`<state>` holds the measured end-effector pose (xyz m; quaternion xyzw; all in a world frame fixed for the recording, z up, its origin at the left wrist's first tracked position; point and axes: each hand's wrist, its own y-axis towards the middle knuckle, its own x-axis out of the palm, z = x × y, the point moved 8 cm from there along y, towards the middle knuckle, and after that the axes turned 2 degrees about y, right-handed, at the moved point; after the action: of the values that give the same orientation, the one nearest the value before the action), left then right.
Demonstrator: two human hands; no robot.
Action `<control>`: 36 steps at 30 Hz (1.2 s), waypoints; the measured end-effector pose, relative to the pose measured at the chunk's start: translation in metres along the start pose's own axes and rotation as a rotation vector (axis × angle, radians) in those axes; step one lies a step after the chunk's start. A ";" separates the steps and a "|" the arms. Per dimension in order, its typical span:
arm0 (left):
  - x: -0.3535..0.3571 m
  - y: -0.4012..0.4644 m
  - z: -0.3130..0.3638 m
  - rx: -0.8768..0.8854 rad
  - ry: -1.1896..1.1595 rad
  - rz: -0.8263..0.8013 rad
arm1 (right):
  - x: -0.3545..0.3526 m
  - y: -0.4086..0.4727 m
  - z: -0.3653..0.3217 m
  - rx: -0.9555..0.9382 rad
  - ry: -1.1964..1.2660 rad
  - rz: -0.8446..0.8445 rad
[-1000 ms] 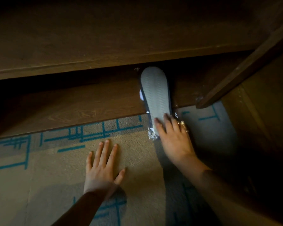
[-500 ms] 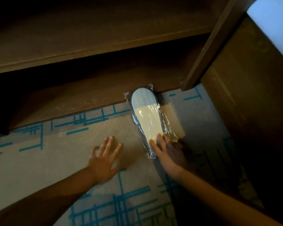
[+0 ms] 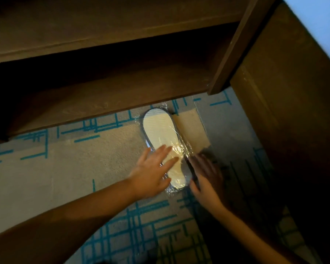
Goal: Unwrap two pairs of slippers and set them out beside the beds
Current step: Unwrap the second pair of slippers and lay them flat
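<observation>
Left hand [image 3: 152, 168]: palm down, fingers spread and extended, laid across the near half of the wrapped slippers [image 3: 162, 138]; flat on the package, gripping nothing.

Right hand [image 3: 206, 176]: in shadow at the right edge of the package, fingers loosely spread and pointing away, touching the wrap along its side; blurred, so whether it has any hold of the film cannot be told.

Wrapped slippers: one flat, pale oval sole facing up with a dark rim, sealed in clear crinkled plastic film [image 3: 181, 149] that catches the light. The package lies lengthwise on the floor, far end just short of the wooden furniture, near end between the two hands. How many slippers are inside cannot be told.

Carpet [image 3: 74, 168]: beige, low pile, printed with teal straight-line hatching in bands, denser toward the near edge. A brighter patch of light falls beside the package to its right.

Wooden furniture [image 3: 103, 88]: dark brown, low shelf board above the floor with a deep shadowed recess over it and a second board higher up.

Wooden post [image 3: 234, 46]: slanting upright at right, foot on the carpet.

Wooden panel [image 3: 286, 92]: dark brown, fills the right side. Pale surface in the top right corner.
</observation>
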<state>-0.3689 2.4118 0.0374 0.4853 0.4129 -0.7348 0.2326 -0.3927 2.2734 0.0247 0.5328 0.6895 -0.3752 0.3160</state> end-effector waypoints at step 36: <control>0.039 0.002 -0.019 0.053 -0.055 -0.136 | 0.022 -0.040 0.020 0.635 0.868 -0.199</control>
<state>-0.3740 2.4287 -0.0018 0.4418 0.4186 -0.7726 0.1806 -0.4358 2.2608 0.0033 0.6402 0.6564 -0.3387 -0.2109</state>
